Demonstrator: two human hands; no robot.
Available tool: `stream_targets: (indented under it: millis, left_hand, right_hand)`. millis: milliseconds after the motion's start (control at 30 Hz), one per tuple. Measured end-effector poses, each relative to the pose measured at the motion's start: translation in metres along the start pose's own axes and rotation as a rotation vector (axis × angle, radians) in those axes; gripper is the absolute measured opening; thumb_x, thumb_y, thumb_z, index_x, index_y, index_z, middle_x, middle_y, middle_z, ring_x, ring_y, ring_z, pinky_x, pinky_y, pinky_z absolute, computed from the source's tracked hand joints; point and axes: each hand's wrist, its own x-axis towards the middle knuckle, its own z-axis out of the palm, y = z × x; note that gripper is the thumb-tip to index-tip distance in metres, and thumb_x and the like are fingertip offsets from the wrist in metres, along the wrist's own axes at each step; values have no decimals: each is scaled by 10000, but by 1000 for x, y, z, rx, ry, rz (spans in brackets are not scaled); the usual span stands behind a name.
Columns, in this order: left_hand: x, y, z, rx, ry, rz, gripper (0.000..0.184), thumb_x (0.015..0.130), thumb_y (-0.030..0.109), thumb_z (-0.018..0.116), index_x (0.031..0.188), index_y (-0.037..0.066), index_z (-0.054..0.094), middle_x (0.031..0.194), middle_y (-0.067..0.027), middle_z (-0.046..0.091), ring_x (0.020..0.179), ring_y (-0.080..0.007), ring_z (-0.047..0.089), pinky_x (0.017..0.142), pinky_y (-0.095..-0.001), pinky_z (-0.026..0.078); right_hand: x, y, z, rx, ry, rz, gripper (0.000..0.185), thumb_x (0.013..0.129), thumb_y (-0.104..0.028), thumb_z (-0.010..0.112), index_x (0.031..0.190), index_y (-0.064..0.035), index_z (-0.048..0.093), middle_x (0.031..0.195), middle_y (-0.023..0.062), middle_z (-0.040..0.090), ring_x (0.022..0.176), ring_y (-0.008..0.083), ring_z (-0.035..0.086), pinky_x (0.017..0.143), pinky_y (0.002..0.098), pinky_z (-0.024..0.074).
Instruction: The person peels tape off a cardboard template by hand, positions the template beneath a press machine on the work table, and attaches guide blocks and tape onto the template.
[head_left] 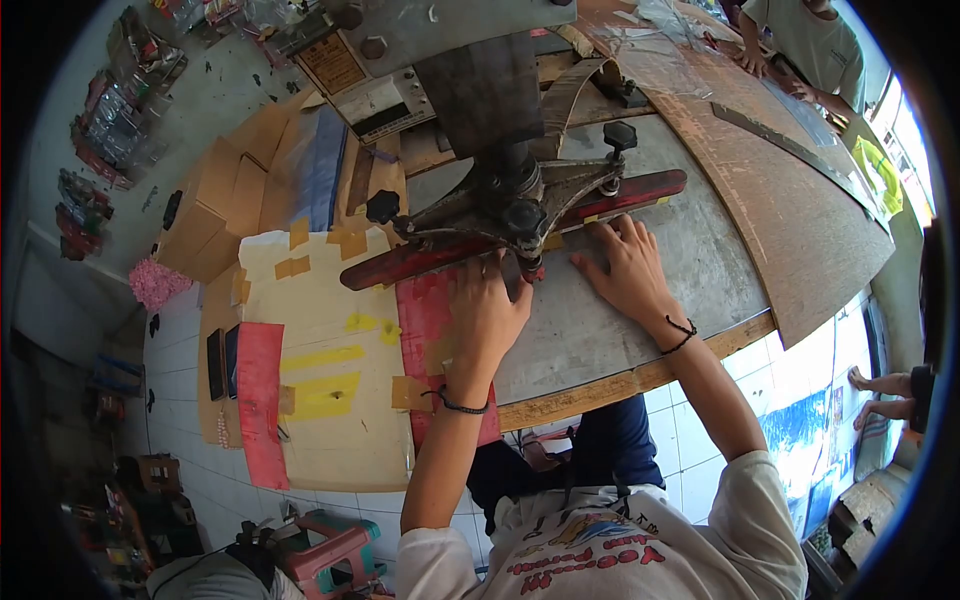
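Note:
A dark metal press head [515, 190] with black knobs stands over the grey metal table [640, 330]. Under it runs a long red bar [420, 262], slanting up to the right. My left hand [485, 310] lies at the near side of the bar, over a red strip [425, 310]; its fingertips are partly hidden by the bar, and what they touch cannot be made out. My right hand [628, 265] rests on the metal surface below the bar's right half, fingers spread, fingertips near a small yellow piece [595, 218] along the bar's edge.
A cream board [330, 400] with yellow marks and tape lies left, carrying another red strip [262, 400]. Two phones [216, 362] lie beside it. Cardboard boxes [215, 205] stand behind. Wooden boards [760, 190] are at the right, with another person [810, 50] beyond. A stool [335, 550] stands below left.

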Motion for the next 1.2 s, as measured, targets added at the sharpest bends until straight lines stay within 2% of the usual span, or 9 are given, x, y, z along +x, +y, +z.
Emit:
stream_targets:
  millis: [600, 833, 933, 1033, 1133, 1200]
  left_hand:
    - [0, 2, -2, -16, -20, -37, 439, 818, 280, 683, 1174, 25, 641, 985, -168, 621, 917, -343, 611, 798, -458, 469]
    - [-1, -1, 2, -2, 12, 26, 406, 812, 281, 684, 1141, 47, 651, 971, -173, 603, 893, -351, 603, 772, -462, 463]
    - [-1, 1, 0, 27, -37, 50, 365, 810, 294, 676, 1083, 52, 660, 956, -180, 593, 888, -360, 597, 766, -466, 460]
    - [1, 2, -2, 82, -80, 85, 334, 808, 304, 664, 1028, 53, 663, 963, -191, 584, 903, -368, 590, 761, -472, 459]
    - [2, 7, -2, 100, -91, 101, 313, 807, 301, 654, 1005, 59, 665, 982, -202, 580, 922, -373, 584, 762, -478, 461]
    - [2, 9, -4, 99, -89, 91, 306, 806, 295, 649, 1006, 64, 667, 993, -207, 579, 934, -377, 580, 766, -480, 461]
  right_hand:
    - [0, 0, 0, -5, 1, -9, 477, 879, -377, 681, 1241, -71, 632, 1091, 131, 570, 1020, 299, 533, 896, 403, 407]
    - [-2, -1, -1, 12, -39, -43, 471, 877, -372, 682, 1232, -66, 633, 1111, 135, 563, 1029, 299, 523, 895, 403, 407]
    - [-1, -8, -5, -6, -109, -172, 447, 886, -343, 671, 1232, -63, 632, 1137, 122, 560, 1080, 298, 507, 907, 403, 406]
    - [1, -12, 0, -23, -53, -400, 410, 912, -318, 628, 1229, -58, 633, 1166, 104, 559, 1135, 289, 488, 925, 410, 405]
    - [6, -9, 4, -101, -51, -522, 388, 935, -300, 583, 1229, -52, 632, 1182, 89, 560, 1163, 275, 480, 939, 415, 406]
    - [9, -8, 0, -105, -151, -502, 386, 940, -301, 569, 1221, -45, 637, 1172, 90, 561, 1158, 269, 482, 937, 416, 407]
